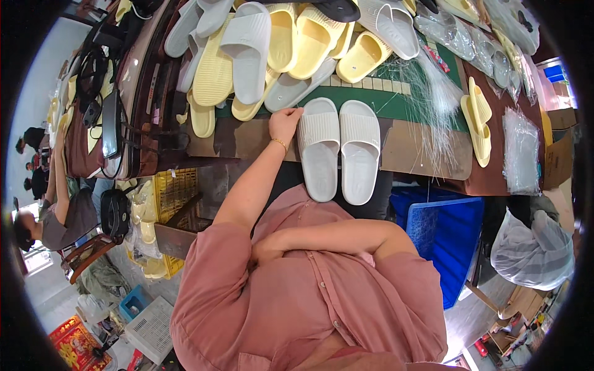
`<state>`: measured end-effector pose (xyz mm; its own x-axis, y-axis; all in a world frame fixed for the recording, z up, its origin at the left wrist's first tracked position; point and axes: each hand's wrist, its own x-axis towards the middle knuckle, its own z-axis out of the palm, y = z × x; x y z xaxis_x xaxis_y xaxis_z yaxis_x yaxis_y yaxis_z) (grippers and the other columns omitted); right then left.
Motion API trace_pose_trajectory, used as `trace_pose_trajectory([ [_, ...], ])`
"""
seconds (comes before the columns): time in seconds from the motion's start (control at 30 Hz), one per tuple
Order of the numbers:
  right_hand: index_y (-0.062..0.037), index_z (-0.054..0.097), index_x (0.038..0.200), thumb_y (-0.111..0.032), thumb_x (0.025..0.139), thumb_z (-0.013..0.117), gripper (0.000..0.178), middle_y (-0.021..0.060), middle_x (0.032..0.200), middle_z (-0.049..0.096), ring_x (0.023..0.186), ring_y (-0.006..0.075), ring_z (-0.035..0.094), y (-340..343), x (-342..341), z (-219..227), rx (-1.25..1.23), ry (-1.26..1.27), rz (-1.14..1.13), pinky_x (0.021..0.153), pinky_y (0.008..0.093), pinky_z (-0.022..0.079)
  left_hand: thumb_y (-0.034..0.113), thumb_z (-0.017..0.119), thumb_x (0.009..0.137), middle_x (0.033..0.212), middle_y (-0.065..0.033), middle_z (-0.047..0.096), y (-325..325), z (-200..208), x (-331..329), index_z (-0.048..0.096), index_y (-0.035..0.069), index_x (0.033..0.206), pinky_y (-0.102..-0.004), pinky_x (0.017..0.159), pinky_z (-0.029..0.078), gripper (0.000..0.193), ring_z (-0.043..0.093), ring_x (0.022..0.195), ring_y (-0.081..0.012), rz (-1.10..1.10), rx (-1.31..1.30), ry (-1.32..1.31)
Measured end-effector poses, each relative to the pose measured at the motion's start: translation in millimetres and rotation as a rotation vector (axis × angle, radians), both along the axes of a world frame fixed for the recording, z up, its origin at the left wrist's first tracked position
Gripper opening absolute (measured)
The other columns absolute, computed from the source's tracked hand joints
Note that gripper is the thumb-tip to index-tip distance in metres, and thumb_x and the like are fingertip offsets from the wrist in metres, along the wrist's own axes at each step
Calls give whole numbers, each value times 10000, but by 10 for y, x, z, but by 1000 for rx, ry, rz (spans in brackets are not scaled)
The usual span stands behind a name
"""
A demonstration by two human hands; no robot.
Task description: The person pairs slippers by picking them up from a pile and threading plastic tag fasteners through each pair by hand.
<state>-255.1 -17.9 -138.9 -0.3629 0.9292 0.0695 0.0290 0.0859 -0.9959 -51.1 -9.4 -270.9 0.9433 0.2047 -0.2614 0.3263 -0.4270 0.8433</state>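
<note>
Two light grey slide sandals, a left one and a right one, lie side by side, soles down, with their heels reaching past the table's front edge. My left hand is closed at the outer edge of the left sandal, by its ribbed strap. Folded across my belly, my right arm ends in my right hand, tucked beside my left sleeve with its fingers hidden. Beyond the pair, yellow slides and grey slides are heaped on the table.
A bundle of clear plastic strands hangs over the table's front edge. To the right are a yellow pair and a stack of clear bags. Below stand a blue bin and a yellow crate. Another person sits far left.
</note>
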Motion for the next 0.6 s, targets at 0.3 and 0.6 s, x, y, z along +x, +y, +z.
trace_pose_trajectory([
  [0.3,40,574,1140,-281,875,522,419,220,1168,578,1100,309,531,11,-64,-75,-15,66,1,919,371,418,352,704,735,729,-113,682,17,30,3,707,25,884,-311,629,492,359,647,650,-206,-34,-19,25],
  [0.6,31,533,1193,-281,854,545,461,213,1247,523,1112,302,524,247,-358,-551,119,-168,68,914,367,420,355,704,743,676,-65,666,-38,110,41,707,27,888,-287,591,477,359,606,582,-146,-55,-53,63],
])
